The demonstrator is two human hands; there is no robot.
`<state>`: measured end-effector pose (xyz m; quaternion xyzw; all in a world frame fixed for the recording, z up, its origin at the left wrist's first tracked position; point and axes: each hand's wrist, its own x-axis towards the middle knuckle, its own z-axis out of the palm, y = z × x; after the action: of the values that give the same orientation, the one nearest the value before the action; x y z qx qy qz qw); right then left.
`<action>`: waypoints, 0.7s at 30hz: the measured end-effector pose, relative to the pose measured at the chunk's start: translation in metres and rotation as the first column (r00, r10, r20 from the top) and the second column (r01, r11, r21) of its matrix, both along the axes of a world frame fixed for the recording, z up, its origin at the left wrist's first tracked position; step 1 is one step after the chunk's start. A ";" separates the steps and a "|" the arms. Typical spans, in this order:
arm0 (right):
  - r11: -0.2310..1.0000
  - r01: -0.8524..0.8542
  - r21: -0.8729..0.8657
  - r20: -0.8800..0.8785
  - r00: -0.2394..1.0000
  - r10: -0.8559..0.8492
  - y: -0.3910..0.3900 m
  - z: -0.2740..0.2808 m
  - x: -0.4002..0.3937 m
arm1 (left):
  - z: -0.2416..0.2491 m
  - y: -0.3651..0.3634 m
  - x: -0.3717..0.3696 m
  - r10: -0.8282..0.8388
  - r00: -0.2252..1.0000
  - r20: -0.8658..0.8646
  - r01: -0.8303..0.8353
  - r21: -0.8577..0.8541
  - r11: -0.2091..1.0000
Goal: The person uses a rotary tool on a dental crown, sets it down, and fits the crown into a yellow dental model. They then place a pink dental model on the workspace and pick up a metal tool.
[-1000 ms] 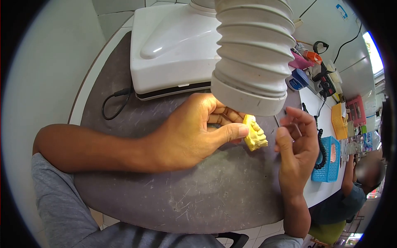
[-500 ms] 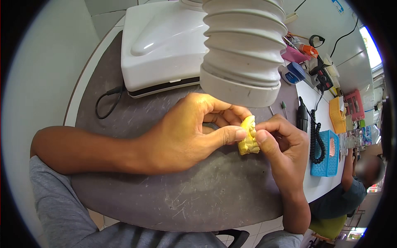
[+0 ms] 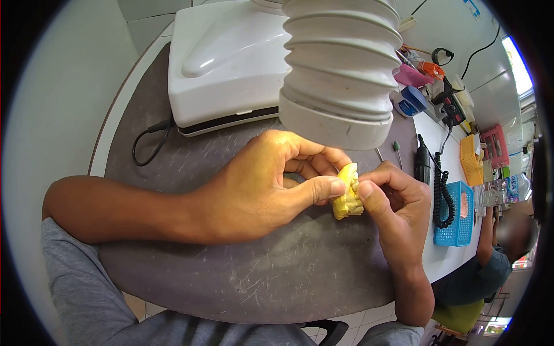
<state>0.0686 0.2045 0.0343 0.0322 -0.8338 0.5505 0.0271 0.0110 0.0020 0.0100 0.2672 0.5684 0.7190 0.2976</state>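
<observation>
A small yellow dental cast [image 3: 347, 205] with an uneven, toothed edge is held above the grey worktop, just below the mouth of a white ribbed hose. My left hand [image 3: 259, 187] grips its left side, thumb in front and fingers curled behind. From the right, my right hand [image 3: 398, 207] has thumb and forefinger pinched together against the cast's right edge. Whether a tiny piece sits between those fingertips is hidden. The other right fingers are folded in.
The white ribbed hose [image 3: 340, 75] hangs close over my hands, beside a white machine [image 3: 231, 69]. To the right lie a black handpiece [image 3: 422, 161] with a coiled cord, a blue basket [image 3: 456, 216], a yellow basket [image 3: 471, 161] and a blue-white tub [image 3: 410, 102]. Another person [image 3: 479, 279] sits at far right.
The yellow cast has tilted slightly in my fingers, its lower end a little further down. Both hands are otherwise almost in the same place.
</observation>
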 end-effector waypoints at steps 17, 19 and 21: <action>1.000 -0.024 0.015 0.002 1.000 0.024 0.002 -0.001 -0.001 | 0.006 -0.002 0.000 -0.019 1.000 -0.009 0.019 -0.066 0.998; 0.999 -0.022 0.024 -0.001 1.000 0.022 0.003 0.000 -0.001 | 0.007 -0.002 0.001 -0.018 1.000 -0.008 0.017 -0.071 0.997; 0.999 -0.040 -0.007 0.033 0.999 0.040 0.003 0.001 -0.001 | 0.007 -0.002 0.001 -0.017 1.000 -0.005 0.017 -0.076 0.997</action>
<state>0.0677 0.2071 0.0357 0.0397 -0.8316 0.5540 0.0021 0.0116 -0.0003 0.0168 0.2626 0.5938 0.6936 0.3120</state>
